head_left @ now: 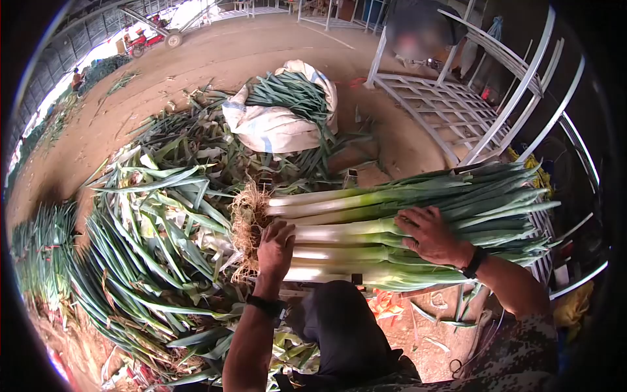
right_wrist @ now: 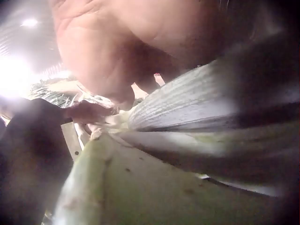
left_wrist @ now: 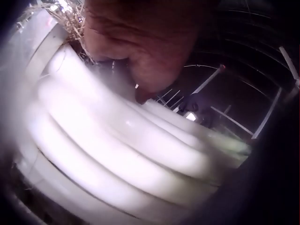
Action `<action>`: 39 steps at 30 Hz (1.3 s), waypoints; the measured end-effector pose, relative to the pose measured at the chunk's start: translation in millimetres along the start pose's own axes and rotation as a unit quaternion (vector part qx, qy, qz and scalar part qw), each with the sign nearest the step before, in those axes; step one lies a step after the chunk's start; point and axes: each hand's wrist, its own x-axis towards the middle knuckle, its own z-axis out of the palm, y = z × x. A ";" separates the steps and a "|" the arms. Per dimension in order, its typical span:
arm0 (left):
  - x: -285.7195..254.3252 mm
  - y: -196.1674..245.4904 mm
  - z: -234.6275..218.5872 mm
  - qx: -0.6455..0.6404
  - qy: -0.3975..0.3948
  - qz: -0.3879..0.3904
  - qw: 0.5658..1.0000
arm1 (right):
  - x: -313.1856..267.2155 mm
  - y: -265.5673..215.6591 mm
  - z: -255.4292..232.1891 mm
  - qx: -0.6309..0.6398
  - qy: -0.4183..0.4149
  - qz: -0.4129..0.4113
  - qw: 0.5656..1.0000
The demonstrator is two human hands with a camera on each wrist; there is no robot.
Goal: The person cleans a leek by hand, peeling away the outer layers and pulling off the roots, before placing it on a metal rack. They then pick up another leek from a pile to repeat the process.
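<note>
Laid crosswise at near centre: row of long white-and-green leeks (head_left: 326,233), tangled tan fibrous roots (head_left: 247,219) at left. Bare left hand (head_left: 276,251) over the glossy white shanks (head_left: 323,253) beside the roots, finger grip unclear; bare right hand (head_left: 429,236) farther right, fingers loosely spread on top, unclenched. Probably heavy together, shanks stiff and slippery, dark-green leaves (head_left: 509,209) softer, easily torn; best held round the shanks.

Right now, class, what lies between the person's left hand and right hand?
In the head view, leek stalks, white shading to pale green, lie between the left hand and the right hand.
</note>
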 end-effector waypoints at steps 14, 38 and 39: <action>12.2 -8.9 0.4 0.031 -0.034 -0.012 0.999 | 10.2 2.8 3.9 0.071 0.037 0.004 0.997; 57.1 -38.6 -22.5 -0.390 -0.012 -0.180 0.903 | 16.0 1.7 24.7 0.053 0.062 0.036 0.996; 59.6 -38.9 -22.0 -0.348 -0.038 -0.128 0.928 | 16.3 2.4 24.5 0.050 0.061 0.035 0.996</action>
